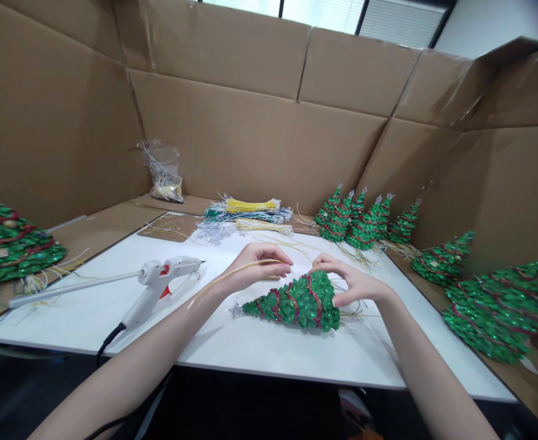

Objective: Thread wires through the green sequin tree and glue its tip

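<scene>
Green tree [291, 304]: lies on its side on our white board [269, 360], star tip [236, 311] pointing left.
Right hand [353, 282]: we have thumb and fingers closed on the tree's wide base.
Left hand [257, 270]: we pinch a yellow wire [242, 267] that trails over our forearm.
Glue gun [156, 284]: left of our hands.
Wire bundles [253, 206]: near the board's far edge.
Other trees [363, 227]: we see them clustered far right.

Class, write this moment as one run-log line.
left hand: holds yellowish wire; right hand: touches green tree; tree: lying on white board; glue gun: on board
</scene>
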`<state>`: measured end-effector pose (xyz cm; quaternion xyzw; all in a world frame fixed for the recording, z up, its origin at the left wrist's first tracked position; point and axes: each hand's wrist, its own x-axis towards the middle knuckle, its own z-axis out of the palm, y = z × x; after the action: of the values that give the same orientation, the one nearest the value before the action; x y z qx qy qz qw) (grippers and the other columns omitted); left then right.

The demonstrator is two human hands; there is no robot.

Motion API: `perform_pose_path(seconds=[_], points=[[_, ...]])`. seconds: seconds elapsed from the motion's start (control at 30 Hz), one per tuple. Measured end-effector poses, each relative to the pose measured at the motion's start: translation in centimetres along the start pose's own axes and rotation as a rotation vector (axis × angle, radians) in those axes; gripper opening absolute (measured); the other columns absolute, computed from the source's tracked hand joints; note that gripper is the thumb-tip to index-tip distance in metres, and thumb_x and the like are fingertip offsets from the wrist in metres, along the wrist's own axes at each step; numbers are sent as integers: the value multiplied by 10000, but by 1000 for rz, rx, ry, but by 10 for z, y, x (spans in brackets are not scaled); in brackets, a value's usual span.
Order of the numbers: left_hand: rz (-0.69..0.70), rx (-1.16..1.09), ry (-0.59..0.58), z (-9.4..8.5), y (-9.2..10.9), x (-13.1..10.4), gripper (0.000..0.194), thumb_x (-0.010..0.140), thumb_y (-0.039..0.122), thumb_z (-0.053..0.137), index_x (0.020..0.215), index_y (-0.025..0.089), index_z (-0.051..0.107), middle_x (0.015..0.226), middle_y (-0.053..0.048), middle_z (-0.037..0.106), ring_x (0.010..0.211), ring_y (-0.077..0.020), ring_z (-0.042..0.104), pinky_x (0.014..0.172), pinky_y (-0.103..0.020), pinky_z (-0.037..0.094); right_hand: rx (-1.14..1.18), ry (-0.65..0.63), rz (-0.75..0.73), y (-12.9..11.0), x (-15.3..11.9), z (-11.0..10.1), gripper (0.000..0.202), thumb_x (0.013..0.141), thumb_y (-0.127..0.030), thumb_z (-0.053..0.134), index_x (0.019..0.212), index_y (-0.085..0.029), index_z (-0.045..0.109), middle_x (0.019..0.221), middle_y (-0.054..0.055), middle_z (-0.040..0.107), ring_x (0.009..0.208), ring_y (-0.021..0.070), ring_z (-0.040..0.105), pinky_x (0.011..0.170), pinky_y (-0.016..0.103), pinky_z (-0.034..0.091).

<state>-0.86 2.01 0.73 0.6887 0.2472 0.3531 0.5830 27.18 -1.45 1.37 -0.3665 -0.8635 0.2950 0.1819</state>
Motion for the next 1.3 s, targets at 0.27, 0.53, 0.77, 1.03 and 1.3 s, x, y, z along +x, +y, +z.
perform_pose_path(seconds=[0.27, 0.53, 0.77, 1.03, 1.3], points=[[51, 115, 3, 3, 4, -8, 169, 770, 276, 740, 856, 132, 726, 873, -62, 719, 841, -177, 692, 756, -272, 561, -68, 104, -78, -6, -1, 3, 726, 607, -671, 763, 1193, -270, 611, 1092, 61, 411, 1060, 246, 431, 976, 409, 388], [112, 193, 37, 3, 3, -12, 115, 784, 231, 721, 829, 126, 729, 853, -48, 715, 829, -147, 672, 775, -232, 516, -134, 127, -131, -16, -6, 3, 802, 542, -578, 854, 1248, -300, 594, 1099, 59, 394, 1071, 251, 432, 1032, 422, 360], [132, 216, 55, 4, 2, -13, 79, 782, 196, 716, 817, 127, 731, 835, -42, 726, 823, -138, 672, 781, -223, 509, -151, 111, -142, -14, -10, 2, 883, 512, -584, 863, 1302, -321, 567, 1121, 67, 398, 1093, 267, 422, 1041, 442, 362], [160, 232, 30, 4, -1, -15, 84, 799, 210, 708, 826, 134, 730, 840, -37, 725, 820, -126, 666, 791, -219, 511, -110, 44, -98, -11, -12, -1, 910, 510, -577, 865, 1331, -351, 545, 1126, 59, 395, 1115, 266, 411, 1065, 440, 337], [167, 254, 17, 7, -1, -14, 87, 793, 203, 705, 818, 122, 724, 822, -42, 721, 807, -136, 668, 795, -238, 513, 20, 68, -38, -3, -11, 2, 807, 624, -686, 745, 1329, -341, 555, 1168, 65, 418, 1147, 273, 422, 1073, 448, 328]])
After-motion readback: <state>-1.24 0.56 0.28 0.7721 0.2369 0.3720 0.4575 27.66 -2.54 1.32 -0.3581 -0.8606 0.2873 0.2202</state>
